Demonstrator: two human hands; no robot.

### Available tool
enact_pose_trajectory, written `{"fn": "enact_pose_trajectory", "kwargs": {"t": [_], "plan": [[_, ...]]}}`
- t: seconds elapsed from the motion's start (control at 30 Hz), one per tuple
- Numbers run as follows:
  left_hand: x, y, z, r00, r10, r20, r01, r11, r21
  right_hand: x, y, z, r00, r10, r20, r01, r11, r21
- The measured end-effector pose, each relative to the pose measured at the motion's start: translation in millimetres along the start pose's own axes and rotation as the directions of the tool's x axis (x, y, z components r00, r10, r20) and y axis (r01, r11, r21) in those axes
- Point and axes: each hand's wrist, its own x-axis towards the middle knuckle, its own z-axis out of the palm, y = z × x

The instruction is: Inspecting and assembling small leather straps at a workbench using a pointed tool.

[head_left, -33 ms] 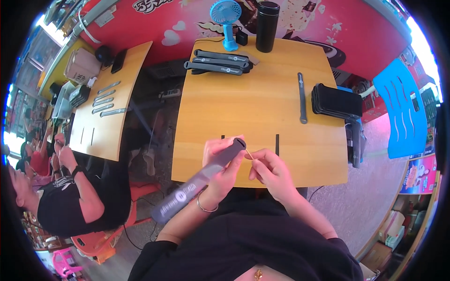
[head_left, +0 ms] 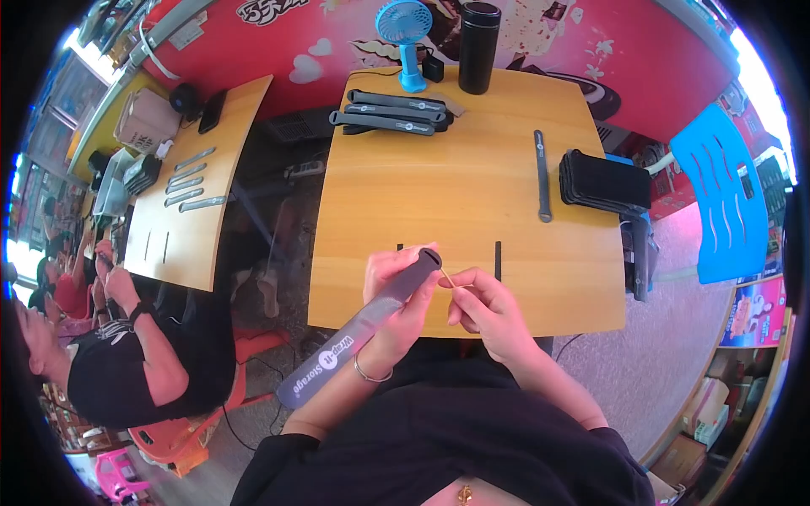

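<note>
The left hand [head_left: 407,325] is gripping a grey strap [head_left: 364,327], which is above the near edge of the counter [head_left: 422,190] and extends toward near left. The right hand [head_left: 491,314] pinches a thin stick [head_left: 447,277] close to the strap's far end; whether they touch, I cannot tell. A strap pile [head_left: 392,114] lies at far left, a lone strap [head_left: 542,177] at right beside a black stack [head_left: 605,182].

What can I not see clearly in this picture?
Head view:
- Thin tan stick: full length, partly hidden by right hand.
- Left hand: palm, covered by long flat grey strap.
- Pile of dark grey straps: count, upper ones covering lower.
- Seated co-worker in black: head, partly cut at left edge.
</note>
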Motion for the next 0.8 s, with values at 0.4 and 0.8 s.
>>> {"fn": "enact_pose_trajectory", "kwargs": {"t": [0.4, 0.8], "plan": [[-1, -4, 8, 0.999, 0.041, 0.01, -0.042, 0.994, 0.1, 6, 6, -1, 0.996, -0.079, -0.036, 0.081, 0.993, 0.08], [1, -13, 5, 0.996, -0.045, 0.079, 0.031, 0.985, 0.17, 15, 13, -2, 0.995, -0.038, -0.089, 0.04, 0.999, 0.019]]}}
